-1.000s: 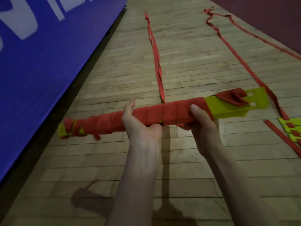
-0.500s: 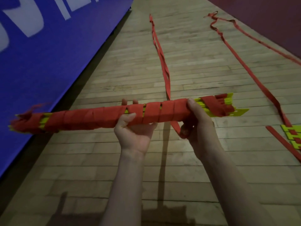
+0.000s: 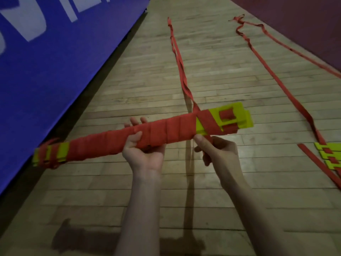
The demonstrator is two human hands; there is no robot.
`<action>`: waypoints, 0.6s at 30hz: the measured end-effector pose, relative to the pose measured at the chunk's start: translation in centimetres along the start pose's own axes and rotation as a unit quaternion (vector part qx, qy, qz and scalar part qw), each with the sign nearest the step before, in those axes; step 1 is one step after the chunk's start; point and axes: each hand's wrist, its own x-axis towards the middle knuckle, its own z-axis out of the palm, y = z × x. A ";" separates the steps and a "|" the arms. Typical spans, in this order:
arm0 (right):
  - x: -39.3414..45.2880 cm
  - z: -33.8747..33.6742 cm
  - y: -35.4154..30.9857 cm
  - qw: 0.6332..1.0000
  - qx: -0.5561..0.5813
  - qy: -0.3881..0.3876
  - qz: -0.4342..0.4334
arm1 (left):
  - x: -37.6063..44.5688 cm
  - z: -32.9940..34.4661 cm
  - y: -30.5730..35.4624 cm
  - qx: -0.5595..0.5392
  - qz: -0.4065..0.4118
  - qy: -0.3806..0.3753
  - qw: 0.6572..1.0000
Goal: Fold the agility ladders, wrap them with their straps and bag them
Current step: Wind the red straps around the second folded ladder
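Observation:
A folded agility ladder [image 3: 110, 143], a long bundle of yellow-green rungs wound in red strap, is held level in front of me. My left hand [image 3: 143, 150] grips its middle from below, thumb over the front. Just under the bundle's right end, my right hand [image 3: 215, 150] pinches the red strap [image 3: 181, 71]. That loose strap runs off the bundle's right end and trails away across the floor. Yellow rung ends show at both tips of the bundle.
A second ladder [image 3: 328, 154] lies at the right edge, its yellow rungs stacked and its red straps [image 3: 287, 89] stretched far along the wooden floor. A blue padded wall [image 3: 46, 71] lines the left side and a dark red wall [image 3: 304, 24] the right.
The bundle has been turned about its length, and the strap now crosses diagonally over the yellow right end. My right hand has dropped from the bundle's top to below it.

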 end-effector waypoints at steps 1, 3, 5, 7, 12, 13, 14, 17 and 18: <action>-0.1 0.2 0.0 0.998 0.059 -0.003 0.027 | -0.1 -0.3 0.2 -0.002 0.004 -0.039 0.999; 0.0 0.7 -0.5 0.983 0.161 -0.006 0.087 | -0.1 -1.0 0.8 0.033 -0.001 -0.126 0.991; 0.4 1.3 -0.7 0.975 0.190 0.028 0.116 | -0.4 -0.7 1.0 0.093 -0.012 -0.179 0.979; 0.5 1.8 -0.7 0.969 0.218 0.059 0.099 | -0.7 0.3 0.7 0.143 -0.023 -0.134 0.980; 1.0 1.8 -1.0 0.977 0.211 0.014 0.030 | -0.4 -0.5 0.9 0.061 -0.014 -0.159 0.985; 1.1 1.5 -1.0 0.981 0.187 -0.008 0.043 | -0.2 -1.0 1.4 0.066 -0.014 -0.194 0.979; 1.2 1.4 -1.0 0.985 0.159 -0.031 0.064 | 0.1 -1.5 1.9 0.088 -0.008 -0.227 0.970; 1.3 0.9 -1.3 0.983 0.110 -0.073 0.131 | 1.0 -2.4 2.3 0.134 -0.005 -0.276 0.952; 1.3 0.8 -1.5 0.981 0.100 -0.072 0.150 | 1.2 -2.6 2.3 0.132 -0.015 -0.275 0.952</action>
